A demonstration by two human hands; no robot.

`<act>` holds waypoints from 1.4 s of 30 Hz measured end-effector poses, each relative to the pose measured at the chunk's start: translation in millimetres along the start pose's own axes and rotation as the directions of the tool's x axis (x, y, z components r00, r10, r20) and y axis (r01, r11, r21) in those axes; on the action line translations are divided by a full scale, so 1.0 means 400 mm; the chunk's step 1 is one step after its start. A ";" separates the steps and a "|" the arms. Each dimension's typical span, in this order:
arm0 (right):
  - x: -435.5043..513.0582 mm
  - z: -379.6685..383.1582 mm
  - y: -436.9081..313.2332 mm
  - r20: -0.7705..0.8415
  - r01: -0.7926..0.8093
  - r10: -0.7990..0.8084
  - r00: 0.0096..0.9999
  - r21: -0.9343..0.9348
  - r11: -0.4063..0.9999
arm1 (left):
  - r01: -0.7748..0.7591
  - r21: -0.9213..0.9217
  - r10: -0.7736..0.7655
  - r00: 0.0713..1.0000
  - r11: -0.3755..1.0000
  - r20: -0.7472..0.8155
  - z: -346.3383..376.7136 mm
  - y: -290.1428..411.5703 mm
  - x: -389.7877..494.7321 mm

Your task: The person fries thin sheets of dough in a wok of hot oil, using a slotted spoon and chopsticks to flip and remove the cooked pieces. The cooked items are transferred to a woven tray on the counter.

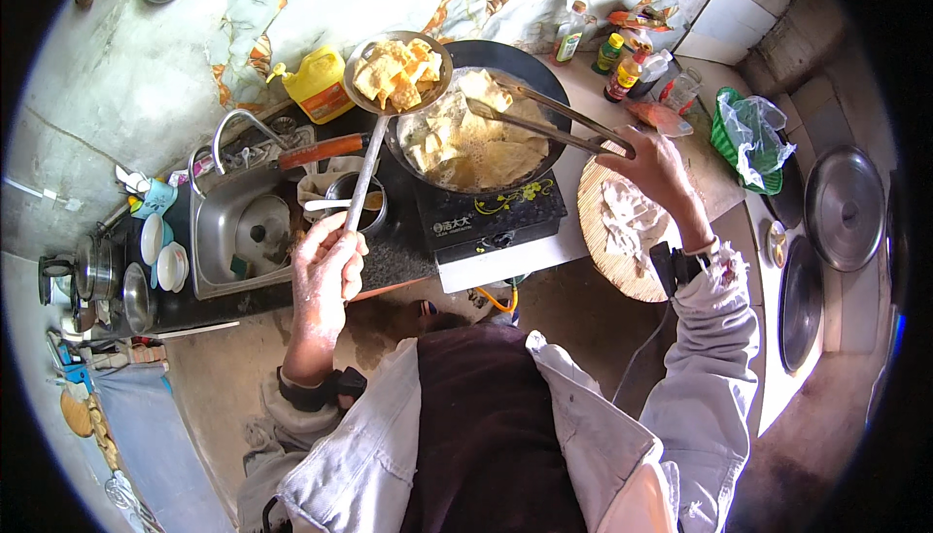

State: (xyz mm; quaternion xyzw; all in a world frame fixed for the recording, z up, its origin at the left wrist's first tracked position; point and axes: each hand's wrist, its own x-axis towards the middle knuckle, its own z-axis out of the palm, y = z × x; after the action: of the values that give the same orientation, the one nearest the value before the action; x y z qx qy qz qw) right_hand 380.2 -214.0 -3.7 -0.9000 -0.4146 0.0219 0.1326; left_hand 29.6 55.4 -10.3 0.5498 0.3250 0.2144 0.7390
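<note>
My left hand (pixel 328 263) grips the long metal handle of a skimmer ladle (pixel 367 168). Several golden fried dough pieces (pixel 399 74) are heaped in its bowl, which is raised at the wok's left rim. In my right hand (pixel 652 172) is a pair of metal tongs (pixel 561 121), its tips at a pale dough piece (pixel 487 90) in the wok. Whether the tips pinch that piece, I cannot tell. Bubbling oil with more dough pieces (pixel 514 158) fills the black wok (pixel 552 81), which sits on a black gas stove (pixel 492 216).
A round woven tray (pixel 594 241) with raw dough sheets (pixel 630 216) lies below my right hand. Left are a pot (pixel 377 221) with a spoon, a steel sink (pixel 251 219) and a yellow jug (pixel 317 85). Sauce bottles (pixel 625 75) and a green basket (pixel 729 132) stand right.
</note>
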 end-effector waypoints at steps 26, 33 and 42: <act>0.071 0.105 -0.156 0.015 0.296 -0.309 0.951 -0.331 0.896 | -0.028 -0.007 0.028 0.999 1.000 -0.023 0.001 0.022 -0.027; 0.085 0.119 -0.102 -0.023 0.169 -0.173 0.985 -0.123 0.978 | -0.031 -0.018 0.031 0.999 0.999 -0.015 -0.003 0.019 -0.025; 0.073 0.058 -0.041 -0.050 -0.099 0.093 0.994 -0.120 0.988 | -0.022 -0.031 0.022 1.000 0.999 -0.015 -0.001 0.020 -0.014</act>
State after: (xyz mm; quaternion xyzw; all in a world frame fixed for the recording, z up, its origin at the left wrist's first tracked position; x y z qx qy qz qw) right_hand 383.7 -176.5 -19.9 -0.9257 -0.3682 -0.0170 0.0853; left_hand 25.9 54.3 -1.3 0.5402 0.3210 0.2317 0.7426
